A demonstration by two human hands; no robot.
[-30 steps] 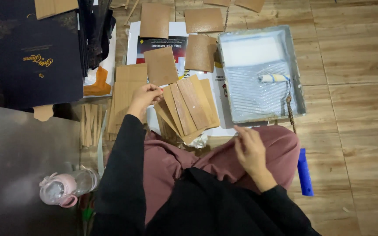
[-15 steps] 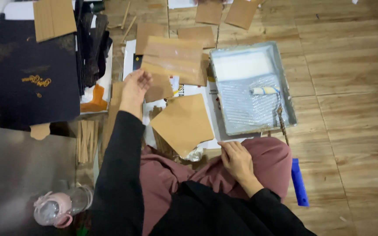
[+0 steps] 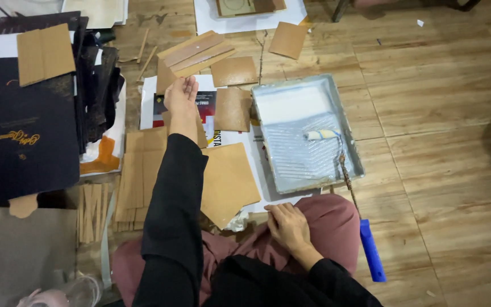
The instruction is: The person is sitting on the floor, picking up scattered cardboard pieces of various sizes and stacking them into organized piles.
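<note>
**Cardboard pieces laid out beside the glue tray**

The grey tray (image 3: pixel 313 91) holds a small roller (image 3: pixel 323 135). Many brown cardboard pieces (image 3: pixel 197 52) already lie spread on the floor; one large sheet (image 3: pixel 228 182) waits near the knee. The left hand (image 3: pixel 180 98) is open above them, holding nothing. The right hand (image 3: pixel 288 224) rests relaxed and empty on the leg.

Long black sleeves, dusty-pink trousers, bare hands
</note>
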